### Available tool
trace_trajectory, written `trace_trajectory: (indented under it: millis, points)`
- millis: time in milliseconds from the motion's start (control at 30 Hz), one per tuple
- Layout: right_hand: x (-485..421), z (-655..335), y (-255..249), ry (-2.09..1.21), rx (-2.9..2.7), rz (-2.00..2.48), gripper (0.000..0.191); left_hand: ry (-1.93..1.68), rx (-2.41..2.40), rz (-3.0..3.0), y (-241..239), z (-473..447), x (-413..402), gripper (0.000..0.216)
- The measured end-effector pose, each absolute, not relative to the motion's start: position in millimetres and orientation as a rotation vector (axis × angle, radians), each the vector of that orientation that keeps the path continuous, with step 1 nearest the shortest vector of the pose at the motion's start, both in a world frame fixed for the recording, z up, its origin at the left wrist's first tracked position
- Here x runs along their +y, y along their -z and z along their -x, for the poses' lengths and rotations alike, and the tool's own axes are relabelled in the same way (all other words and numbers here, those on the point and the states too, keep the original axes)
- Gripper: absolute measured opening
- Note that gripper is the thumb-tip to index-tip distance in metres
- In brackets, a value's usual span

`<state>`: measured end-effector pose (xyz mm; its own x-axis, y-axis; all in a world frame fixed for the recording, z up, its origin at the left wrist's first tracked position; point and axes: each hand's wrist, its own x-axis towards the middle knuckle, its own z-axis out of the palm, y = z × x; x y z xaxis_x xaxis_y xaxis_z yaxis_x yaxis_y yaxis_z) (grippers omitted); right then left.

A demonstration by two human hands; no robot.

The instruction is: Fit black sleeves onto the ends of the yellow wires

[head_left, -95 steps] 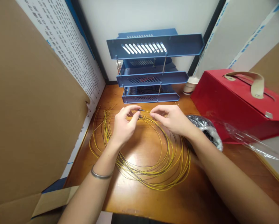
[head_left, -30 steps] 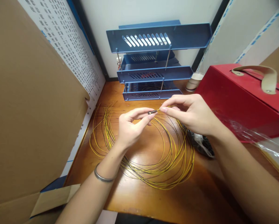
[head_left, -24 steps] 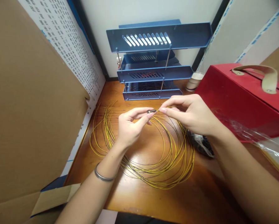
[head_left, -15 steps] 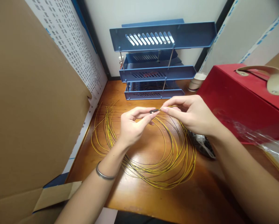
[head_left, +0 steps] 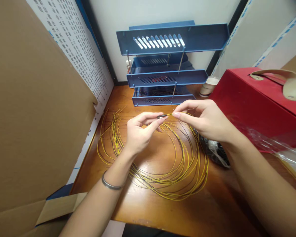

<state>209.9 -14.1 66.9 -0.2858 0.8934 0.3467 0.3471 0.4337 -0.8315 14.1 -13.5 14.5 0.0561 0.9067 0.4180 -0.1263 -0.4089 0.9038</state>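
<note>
Between the thumb and fingers of my left hand is a small black connector. A thin yellow wire runs from the connector's right end to my right hand, which pinches it between thumb and forefinger. The two hands are a short gap apart, with the wire stretched level between them. Below them a loose coil of yellow and dark wires lies on the wooden table. Loose wire ends fan out at the coil's upper left. Fine details of the connector are too small to make out.
A blue tiered file rack stands at the back, with a paper cup beside it. On the right are a red box with a beige handle and a clear plastic bag of black parts. Cardboard walls the left.
My right hand has shifted slightly right along or with the wire, so more yellow wire shows beside the connector. My left hand has moved a little left with the connector.
</note>
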Motion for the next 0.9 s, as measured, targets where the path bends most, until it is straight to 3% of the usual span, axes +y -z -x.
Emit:
trace_trajectory:
  millis: [900]
  points:
    - [-15.6,-212.8,-72.2,-0.628,-1.816,1.099,0.01,-1.172,0.575,-0.99,-9.1,-22.7,-13.8,0.027]
